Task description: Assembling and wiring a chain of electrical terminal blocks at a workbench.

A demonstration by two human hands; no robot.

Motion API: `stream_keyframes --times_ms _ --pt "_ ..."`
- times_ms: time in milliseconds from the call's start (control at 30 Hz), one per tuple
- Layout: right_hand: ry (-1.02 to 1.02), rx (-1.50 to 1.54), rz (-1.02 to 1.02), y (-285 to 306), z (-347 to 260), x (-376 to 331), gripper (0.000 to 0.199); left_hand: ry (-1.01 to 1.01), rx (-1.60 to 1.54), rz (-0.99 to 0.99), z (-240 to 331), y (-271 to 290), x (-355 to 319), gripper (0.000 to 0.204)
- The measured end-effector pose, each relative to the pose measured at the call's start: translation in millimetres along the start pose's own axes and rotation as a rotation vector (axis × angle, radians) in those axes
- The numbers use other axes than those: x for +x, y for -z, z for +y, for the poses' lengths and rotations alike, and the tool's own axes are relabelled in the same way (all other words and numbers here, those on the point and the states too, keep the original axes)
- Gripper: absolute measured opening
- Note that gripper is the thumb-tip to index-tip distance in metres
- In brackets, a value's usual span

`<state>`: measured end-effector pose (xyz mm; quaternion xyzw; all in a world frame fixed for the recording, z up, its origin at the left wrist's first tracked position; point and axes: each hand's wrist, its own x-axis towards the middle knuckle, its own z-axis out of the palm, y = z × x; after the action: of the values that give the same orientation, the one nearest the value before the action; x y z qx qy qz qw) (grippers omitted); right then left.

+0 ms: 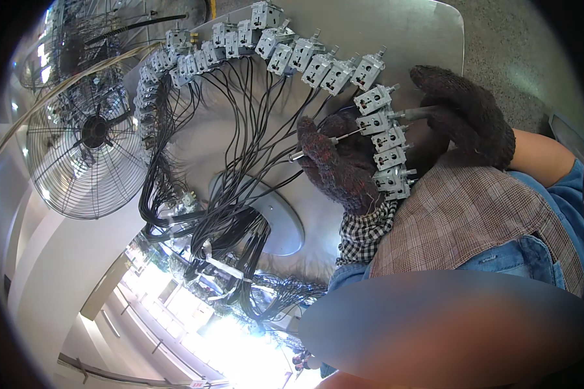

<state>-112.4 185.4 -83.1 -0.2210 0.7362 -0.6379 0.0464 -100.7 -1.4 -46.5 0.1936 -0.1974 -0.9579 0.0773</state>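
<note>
My left hand (pixel 334 159), in a dark knitted glove with a checked cuff, is closed on a slim cable with a bright metal end (pixel 296 156). A thin metal rod (pixel 349 135) runs from that hand toward a row of small grey metal housings (pixel 390 139) by my lap. My right hand (pixel 470 117), gloved alike, is beside the same row, its fingers curled near a grey rod-like piece (pixel 416 113) at one housing. The glove hides how it grips that piece. More grey housings (pixel 321 70) line the metal table's far side in an arc.
Black cables (pixel 240 123) spread from the housings to a thick bundle (pixel 194 227) over a grey oval base (pixel 284 223) on the metal table (pixel 396 26). A wire-caged fan (pixel 84 181) stands at the left. A brown checked apron (pixel 457 214) covers my lap.
</note>
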Motion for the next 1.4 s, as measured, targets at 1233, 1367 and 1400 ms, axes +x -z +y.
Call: stream_keyframes --times_ms 1233,1367,1400 --pt "-0.068 -0.157 0.03 -1.6 -6.5 9.4 0.034 -0.134 0.657 0.337 0.6 34.5 5.2 0.06" --pt "-0.29 0.011 -0.03 0.9 -6.7 7.6 0.031 -0.065 0.549 0.288 -0.2 20.0 4.8 0.043" --pt "-0.155 -0.122 -0.048 0.8 -0.4 7.4 0.03 -0.056 0.604 0.296 -2.6 15.3 5.7 0.056"
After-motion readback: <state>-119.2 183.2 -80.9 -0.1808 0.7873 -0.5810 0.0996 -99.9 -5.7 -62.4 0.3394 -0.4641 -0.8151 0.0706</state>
